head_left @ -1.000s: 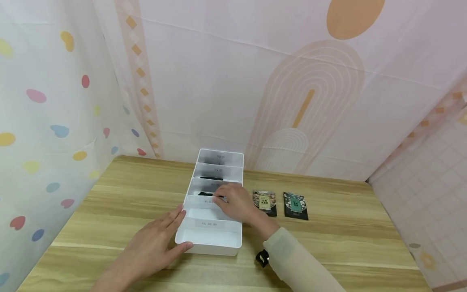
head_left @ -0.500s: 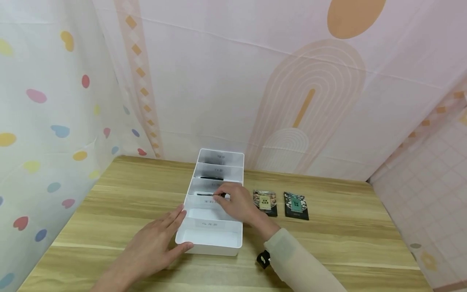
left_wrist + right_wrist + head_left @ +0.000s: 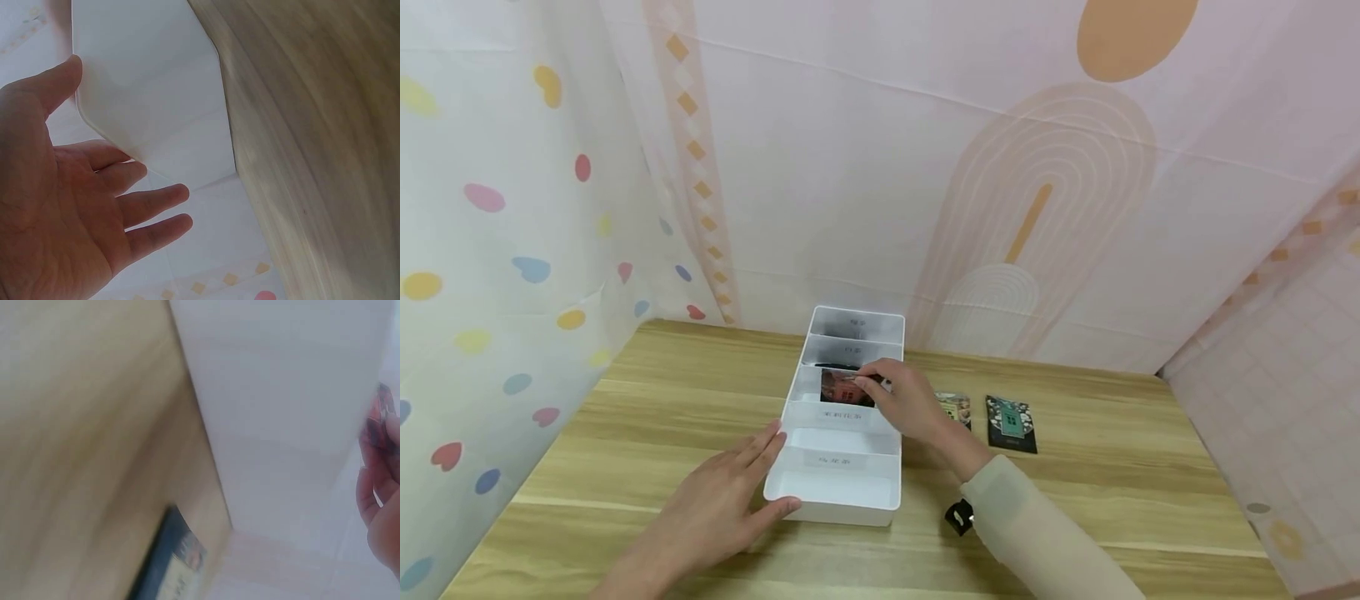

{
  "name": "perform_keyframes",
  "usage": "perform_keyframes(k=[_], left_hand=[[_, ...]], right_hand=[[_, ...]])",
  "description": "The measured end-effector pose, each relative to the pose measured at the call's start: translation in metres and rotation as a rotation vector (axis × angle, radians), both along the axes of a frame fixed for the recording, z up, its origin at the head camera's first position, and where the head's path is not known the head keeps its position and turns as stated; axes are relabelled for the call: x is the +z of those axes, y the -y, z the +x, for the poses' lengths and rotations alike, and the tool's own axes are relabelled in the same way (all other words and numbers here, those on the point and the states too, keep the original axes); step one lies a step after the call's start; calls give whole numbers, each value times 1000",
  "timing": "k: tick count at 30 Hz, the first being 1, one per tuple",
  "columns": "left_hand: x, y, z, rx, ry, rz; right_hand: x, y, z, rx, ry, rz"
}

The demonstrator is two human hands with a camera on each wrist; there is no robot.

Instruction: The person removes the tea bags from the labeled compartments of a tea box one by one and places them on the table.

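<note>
The right hand (image 3: pixel 910 405) pinches the red packet (image 3: pixel 837 389) near its two-o'clock corner, at the middle compartment of the white box (image 3: pixel 842 512). So small a hold could let the packet swivel or snag on the divider (image 3: pixel 808 413) at its six o'clock. The left hand (image 3: pixel 718 493), fingers spread, touches the box's eight-o'clock side; light pressure might let it slide across the bench (image 3: pixel 685 392).

Divided box (image 3: pixel 842 485) on table (image 3: pixel 1112 508); two packets (image 3: pixel 1011 423) to its right.

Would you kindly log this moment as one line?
right hand: pinches red packet; left hand: touches white box; green-labelled packet: on table
</note>
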State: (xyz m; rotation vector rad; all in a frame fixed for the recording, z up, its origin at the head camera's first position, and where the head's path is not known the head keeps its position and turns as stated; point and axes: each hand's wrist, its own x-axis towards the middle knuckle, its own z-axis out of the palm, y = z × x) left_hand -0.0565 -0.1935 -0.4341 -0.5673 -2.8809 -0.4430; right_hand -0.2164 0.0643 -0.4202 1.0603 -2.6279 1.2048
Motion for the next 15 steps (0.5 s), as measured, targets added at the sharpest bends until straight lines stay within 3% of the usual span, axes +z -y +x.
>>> perform_keyframes(k=[9,15], left_hand=[[-1,-7,-5,-9,23,15],[0,-1,-3,12,9,12]], right_hand=[[26,-29,-5,21,-137,-67],[44,-34,-10,22,-142,-118]])
